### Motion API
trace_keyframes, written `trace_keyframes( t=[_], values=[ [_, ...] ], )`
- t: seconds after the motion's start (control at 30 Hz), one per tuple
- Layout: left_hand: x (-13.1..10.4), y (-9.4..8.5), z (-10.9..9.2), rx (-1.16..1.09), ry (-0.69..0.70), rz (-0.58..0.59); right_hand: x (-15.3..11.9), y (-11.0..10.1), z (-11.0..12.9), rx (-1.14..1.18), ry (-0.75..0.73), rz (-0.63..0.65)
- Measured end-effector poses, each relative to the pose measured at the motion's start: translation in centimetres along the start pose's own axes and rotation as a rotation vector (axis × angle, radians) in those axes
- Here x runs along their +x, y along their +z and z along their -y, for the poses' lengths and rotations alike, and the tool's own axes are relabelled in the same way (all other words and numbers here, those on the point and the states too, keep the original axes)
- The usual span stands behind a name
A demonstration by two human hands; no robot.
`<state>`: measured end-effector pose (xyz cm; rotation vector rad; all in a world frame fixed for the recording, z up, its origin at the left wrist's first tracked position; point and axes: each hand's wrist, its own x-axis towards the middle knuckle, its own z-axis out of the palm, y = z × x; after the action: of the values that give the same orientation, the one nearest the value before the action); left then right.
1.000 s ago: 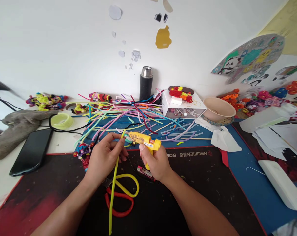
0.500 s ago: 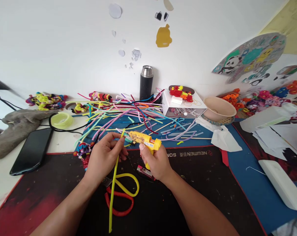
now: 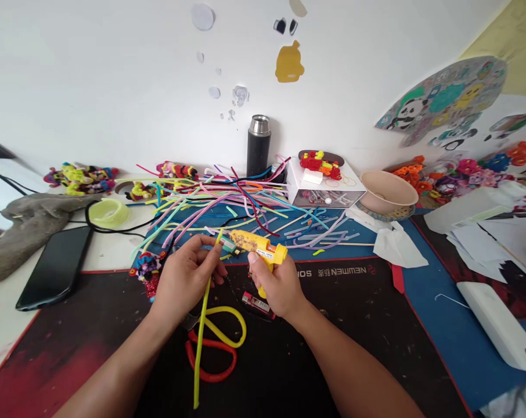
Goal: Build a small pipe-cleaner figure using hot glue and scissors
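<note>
Pinched between thumb and fingers of my left hand is a yellow-green pipe cleaner. Its short upper end pokes up past the thumb, and the long part hangs down across the scissors. My right hand grips a yellow hot glue gun by its handle. The nozzle points left, close to the pipe cleaner's upper end; whether it touches I cannot tell. Below my hands lie scissors with one yellow and one red handle loop, blades mostly hidden. A pink lighter lies beside my right hand.
A pile of coloured pipe cleaners spreads behind my hands. A black thermos, a white box and a bowl stand at the back. At left lies a phone; white tissue lies at right.
The glue gun has shifted very slightly right, its nozzle staying near the pipe cleaner's upper end. Both hands keep their grips.
</note>
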<state>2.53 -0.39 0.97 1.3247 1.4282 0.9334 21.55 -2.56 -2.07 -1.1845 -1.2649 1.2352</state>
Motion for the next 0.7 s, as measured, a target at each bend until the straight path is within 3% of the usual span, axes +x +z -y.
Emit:
trace_keyframes(
  t=[0.7],
  values=[
    [-0.11,-0.21,0.21,0.015,0.003,-0.007,0.13,-0.10,-0.28,-0.003,-0.015,-0.018]
  ],
)
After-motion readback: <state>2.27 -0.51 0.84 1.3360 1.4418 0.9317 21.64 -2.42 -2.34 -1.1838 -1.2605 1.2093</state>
